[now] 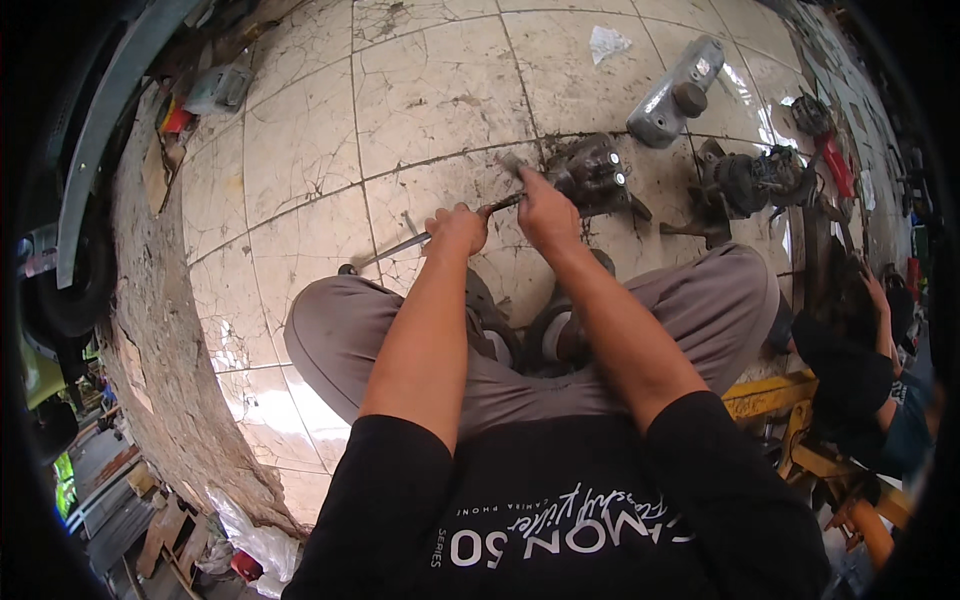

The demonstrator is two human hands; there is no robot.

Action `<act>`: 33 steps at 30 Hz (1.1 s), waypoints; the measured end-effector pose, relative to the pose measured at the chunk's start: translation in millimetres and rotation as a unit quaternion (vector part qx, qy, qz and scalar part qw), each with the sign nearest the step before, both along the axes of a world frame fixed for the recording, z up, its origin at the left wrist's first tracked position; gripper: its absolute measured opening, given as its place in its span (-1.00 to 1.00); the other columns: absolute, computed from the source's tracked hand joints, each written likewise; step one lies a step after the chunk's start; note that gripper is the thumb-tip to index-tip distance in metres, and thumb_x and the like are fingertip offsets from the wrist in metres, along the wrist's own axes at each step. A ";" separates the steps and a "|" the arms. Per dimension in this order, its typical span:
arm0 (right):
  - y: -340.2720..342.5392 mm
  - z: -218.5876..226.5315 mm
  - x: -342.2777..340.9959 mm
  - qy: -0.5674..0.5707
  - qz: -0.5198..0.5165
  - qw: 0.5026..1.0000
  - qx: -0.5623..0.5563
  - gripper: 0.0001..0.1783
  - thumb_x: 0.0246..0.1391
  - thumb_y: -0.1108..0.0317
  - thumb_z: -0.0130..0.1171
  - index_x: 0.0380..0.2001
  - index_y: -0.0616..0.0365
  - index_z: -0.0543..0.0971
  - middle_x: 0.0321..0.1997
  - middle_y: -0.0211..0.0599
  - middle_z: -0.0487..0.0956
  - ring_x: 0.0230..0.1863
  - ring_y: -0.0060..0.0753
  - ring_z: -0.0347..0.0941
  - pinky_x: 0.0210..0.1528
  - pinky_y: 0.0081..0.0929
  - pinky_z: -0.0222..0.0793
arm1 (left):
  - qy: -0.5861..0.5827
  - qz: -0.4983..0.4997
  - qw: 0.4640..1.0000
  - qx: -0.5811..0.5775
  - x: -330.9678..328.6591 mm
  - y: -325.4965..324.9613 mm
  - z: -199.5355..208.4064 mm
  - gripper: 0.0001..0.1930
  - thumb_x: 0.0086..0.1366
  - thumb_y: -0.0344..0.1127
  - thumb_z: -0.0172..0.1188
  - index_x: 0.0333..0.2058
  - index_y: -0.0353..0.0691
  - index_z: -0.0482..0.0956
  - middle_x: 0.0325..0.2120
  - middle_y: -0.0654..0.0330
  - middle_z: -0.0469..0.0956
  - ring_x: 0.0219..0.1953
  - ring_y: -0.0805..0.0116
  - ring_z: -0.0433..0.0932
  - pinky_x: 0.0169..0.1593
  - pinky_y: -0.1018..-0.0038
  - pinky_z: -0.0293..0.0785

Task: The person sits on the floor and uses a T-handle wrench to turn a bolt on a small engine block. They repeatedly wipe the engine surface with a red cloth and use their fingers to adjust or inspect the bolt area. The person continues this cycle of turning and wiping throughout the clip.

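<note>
My left hand [458, 230] is closed round a long metal lever [400, 246], which lies slantwise just above the floor. A dark round knob [348, 269] forms its left end. The lever's right part runs under my right hand toward a dark, greasy metal housing [588, 172] with two bright round ends; whether they are joined is hidden. My right hand [548, 212] is closed beside the housing, over the lever. A small grey-brown, brush-like piece [512, 162] sticks out at its fingertips; the rest is covered by the fingers.
A grey metal cover [678, 92] lies beyond the housing, near a crumpled white scrap [607, 44]. Greasy machine parts [750, 182] sit at the right, by a red object [838, 166]. Another person [870, 370] works at far right, near a yellow metal frame [770, 395].
</note>
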State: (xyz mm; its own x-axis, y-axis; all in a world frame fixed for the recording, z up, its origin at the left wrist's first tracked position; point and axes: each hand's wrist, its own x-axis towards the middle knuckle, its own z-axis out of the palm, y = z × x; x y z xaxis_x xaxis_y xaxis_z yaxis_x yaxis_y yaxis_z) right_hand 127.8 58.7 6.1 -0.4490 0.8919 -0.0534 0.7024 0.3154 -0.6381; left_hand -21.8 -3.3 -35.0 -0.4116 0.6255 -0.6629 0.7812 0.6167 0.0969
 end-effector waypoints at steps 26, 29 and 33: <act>44.3 -38.5 18.0 -0.240 0.099 0.962 -0.087 -0.01 -0.18 0.57 0.17 0.36 -0.17 0.04 0.50 0.10 -0.14 0.01 0.24 0.51 -0.01 -0.08 0.49 | -0.029 0.044 0.999 0.004 9.8 1.9 24.2 -0.34 0.46 0.16 -0.33 0.14 -0.34 0.41 0.11 -0.02 0.43 0.18 -0.02 0.32 0.23 0.05 0.19; 16.1 -21.6 26.3 -0.220 0.069 0.967 -0.106 0.03 -0.20 0.57 0.18 0.37 -0.23 0.04 0.51 0.09 -0.17 0.02 0.25 0.50 0.01 -0.08 0.49 | -0.023 0.071 0.997 -0.003 11.6 -0.1 31.6 -0.35 0.47 0.14 -0.31 0.13 -0.33 0.41 0.10 -0.02 0.44 0.18 -0.03 0.32 0.22 0.06 0.19; 8.0 -18.3 27.5 -0.206 0.045 0.970 -0.124 0.03 -0.22 0.56 0.19 0.37 -0.28 0.08 0.52 0.04 -0.20 0.02 0.28 0.49 0.02 -0.06 0.48 | -0.020 0.015 1.000 0.004 5.9 -2.4 3.6 -0.37 0.47 0.12 -0.31 0.13 -0.33 0.42 0.11 0.00 0.43 0.17 -0.06 0.32 0.21 0.06 0.19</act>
State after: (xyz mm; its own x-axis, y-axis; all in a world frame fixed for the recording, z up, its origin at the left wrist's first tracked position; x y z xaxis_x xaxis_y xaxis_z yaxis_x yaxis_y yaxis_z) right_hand 155.3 66.7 -12.2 -0.4195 0.7865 -0.4533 0.8907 0.2603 -0.3727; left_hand -15.9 -5.7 -31.3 -0.4030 0.6181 -0.6750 0.7578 0.6389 0.1325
